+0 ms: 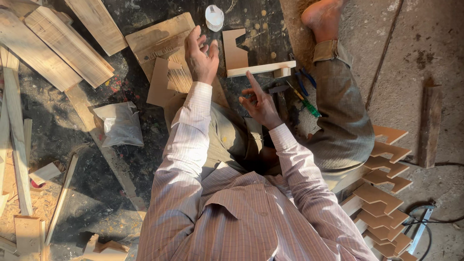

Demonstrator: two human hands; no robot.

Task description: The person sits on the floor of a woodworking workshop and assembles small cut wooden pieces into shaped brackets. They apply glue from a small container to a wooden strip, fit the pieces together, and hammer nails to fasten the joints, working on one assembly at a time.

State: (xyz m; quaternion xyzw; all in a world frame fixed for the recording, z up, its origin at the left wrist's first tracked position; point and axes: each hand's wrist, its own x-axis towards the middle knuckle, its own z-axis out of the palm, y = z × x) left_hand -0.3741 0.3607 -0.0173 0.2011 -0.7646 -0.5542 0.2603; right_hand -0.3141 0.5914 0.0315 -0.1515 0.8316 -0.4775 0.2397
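I sit on a dark workshop floor in a striped shirt. My left hand [200,54] is raised with fingers apart and holds nothing; it hovers over a notched wooden panel [162,79] and a larger board [157,36]. My right hand [259,101] points with its index finger toward a pale wooden strip [261,69], its other fingers curled; nothing is in it. An upright notched board [234,48] stands on that strip, with a small wooden block [282,72] at the strip's right end.
A white glue bottle [214,17] lies beyond the boards. Blue-handled pliers [303,82] and a green-handled screwdriver [307,104] lie by my right leg. A stack of notched cut pieces [384,193] sits at right. A plastic bag [121,123] and planks [67,43] lie at left.
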